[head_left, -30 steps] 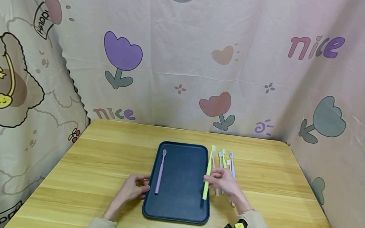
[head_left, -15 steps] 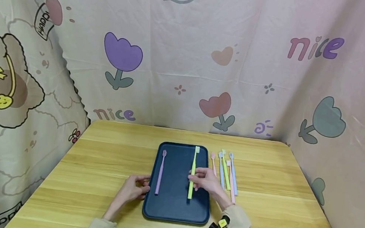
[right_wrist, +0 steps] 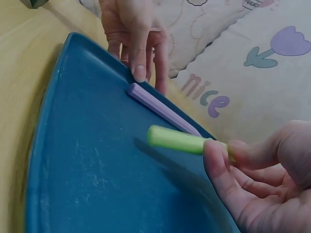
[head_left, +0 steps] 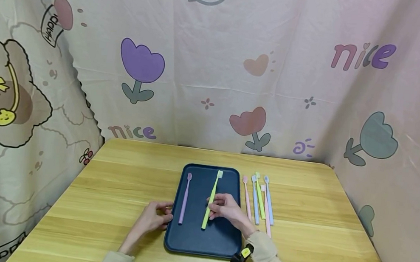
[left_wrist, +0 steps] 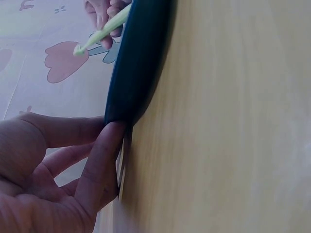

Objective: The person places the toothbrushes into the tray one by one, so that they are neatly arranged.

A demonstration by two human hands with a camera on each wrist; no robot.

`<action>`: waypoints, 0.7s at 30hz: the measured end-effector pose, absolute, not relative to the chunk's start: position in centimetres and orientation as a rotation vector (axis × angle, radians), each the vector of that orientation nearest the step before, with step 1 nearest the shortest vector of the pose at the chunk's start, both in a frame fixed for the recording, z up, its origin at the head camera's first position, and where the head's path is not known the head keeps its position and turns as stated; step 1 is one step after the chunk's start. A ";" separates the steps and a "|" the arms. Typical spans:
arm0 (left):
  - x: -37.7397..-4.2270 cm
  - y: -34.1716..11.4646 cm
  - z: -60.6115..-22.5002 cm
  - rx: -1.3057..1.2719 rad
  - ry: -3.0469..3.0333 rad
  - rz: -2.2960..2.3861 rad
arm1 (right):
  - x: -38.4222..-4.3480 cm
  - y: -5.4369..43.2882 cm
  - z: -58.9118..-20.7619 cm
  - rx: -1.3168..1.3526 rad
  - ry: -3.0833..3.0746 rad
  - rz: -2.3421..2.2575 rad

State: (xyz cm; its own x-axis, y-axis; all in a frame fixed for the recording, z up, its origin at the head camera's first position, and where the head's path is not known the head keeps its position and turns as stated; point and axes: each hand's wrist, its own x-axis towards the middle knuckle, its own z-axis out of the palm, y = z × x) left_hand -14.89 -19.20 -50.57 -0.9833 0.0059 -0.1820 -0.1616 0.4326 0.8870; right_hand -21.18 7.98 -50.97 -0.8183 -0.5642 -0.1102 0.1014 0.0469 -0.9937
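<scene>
A dark blue tray (head_left: 190, 242) lies on the wooden table. My left hand (head_left: 155, 216) holds the tray's left rim, and the left wrist view shows its fingertips (left_wrist: 114, 128) right at the edge. Inside the tray, near that left side, a purple toothbrush (head_left: 184, 201) lies lengthwise. My right hand (head_left: 227, 209) pinches a light green toothbrush (head_left: 213, 189) between thumb and fingers over the tray's middle. This toothbrush is slightly slanted, bristle head toward the back. In the right wrist view, the green handle end (right_wrist: 167, 138) hangs above the tray and casts a shadow on it.
Right of the tray, several more toothbrushes lie on the table (head_left: 320, 211): a pink toothbrush (head_left: 247, 198), a blue toothbrush (head_left: 254, 200), a green toothbrush (head_left: 260, 198) and others beside them. A printed curtain (head_left: 202, 62) hangs behind the table.
My right hand has carried the green toothbrush leftward from the tray's right edge to over its middle, and the toothbrush has tilted slightly. The left hand has stayed at the rim.
</scene>
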 end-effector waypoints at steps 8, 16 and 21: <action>-14.9 -19.2 -50.5 -0.140 2.526 1.582 | -21.3 6.6 -51.7 -0.420 2.029 -1.795; -14.8 -19.2 -50.5 -0.131 2.529 1.589 | -21.5 5.1 -51.9 -0.409 2.082 -1.800; -14.8 -19.2 -50.5 -0.127 2.532 1.582 | -21.6 4.1 -52.1 -0.409 2.148 -1.771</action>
State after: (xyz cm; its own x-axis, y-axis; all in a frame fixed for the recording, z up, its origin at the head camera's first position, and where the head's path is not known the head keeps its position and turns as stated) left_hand -14.83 -19.19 -50.48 -0.9847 0.0096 -0.1743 -0.1524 0.4390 0.8855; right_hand -21.57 4.12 -52.15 -0.9058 -0.4182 -0.0677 -0.0133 0.1879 -0.9821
